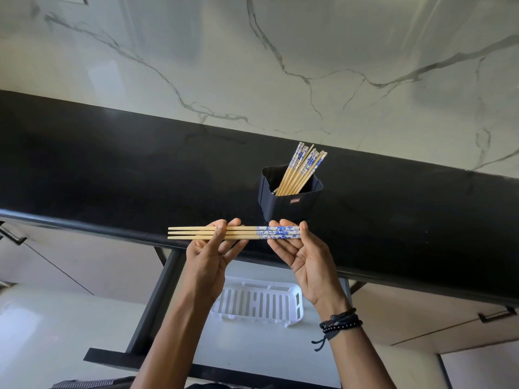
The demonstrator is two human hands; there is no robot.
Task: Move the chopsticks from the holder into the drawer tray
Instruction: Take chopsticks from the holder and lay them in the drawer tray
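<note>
Chopsticks (244,233), three of them, are lying level between my hands over the near edge of the black counter (112,164). My left hand (209,256) is pinching their plain wooden half between thumb and fingers. My right hand (306,259) is holding the blue-patterned ends, thumb against the tips. Just beyond, the black holder (292,209) is standing on the counter with more chopsticks (302,169) leaning inside. Nearer me, the white tray (295,304) is sitting in the open drawer (252,349).
</note>
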